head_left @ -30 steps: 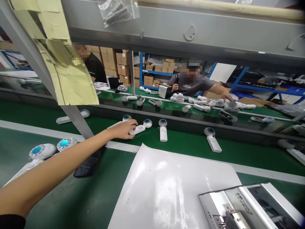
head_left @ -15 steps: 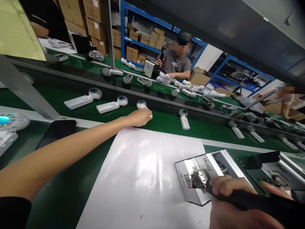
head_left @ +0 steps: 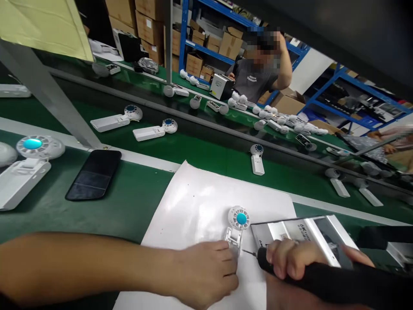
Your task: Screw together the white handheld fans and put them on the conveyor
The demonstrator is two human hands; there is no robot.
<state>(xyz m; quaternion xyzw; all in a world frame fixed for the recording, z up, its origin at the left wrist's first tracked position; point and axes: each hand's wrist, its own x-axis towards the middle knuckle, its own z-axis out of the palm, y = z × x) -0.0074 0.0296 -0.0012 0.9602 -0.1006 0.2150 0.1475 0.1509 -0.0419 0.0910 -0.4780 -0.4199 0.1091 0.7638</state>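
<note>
My left hand (head_left: 209, 271) is closed around the handle of a small white handheld fan (head_left: 239, 218) over the white sheet (head_left: 180, 215). The fan's round head with a blue-green centre faces up, and much of its handle is hidden by my fingers. In my right hand (head_left: 297, 258) is a black electric screwdriver (head_left: 322, 275), its thin bit pointing left at the fan's handle. Whether the bit touches the fan I cannot tell. Just behind the screwdriver stands a silver screw feeder (head_left: 290, 228), partly covered by my right hand.
Several white fans lie on the green belt (head_left: 213, 150) beyond the sheet. A black phone (head_left: 94, 175) and another fan (head_left: 26, 181) are on the left of the bench. A second feeder (head_left: 387, 245) stands at right. A person (head_left: 258, 77) sits across the line.
My left hand has come back from the belt with a fan and brought it over the sheet. The screwdriver bit has moved from the feeder to beside the fan.
</note>
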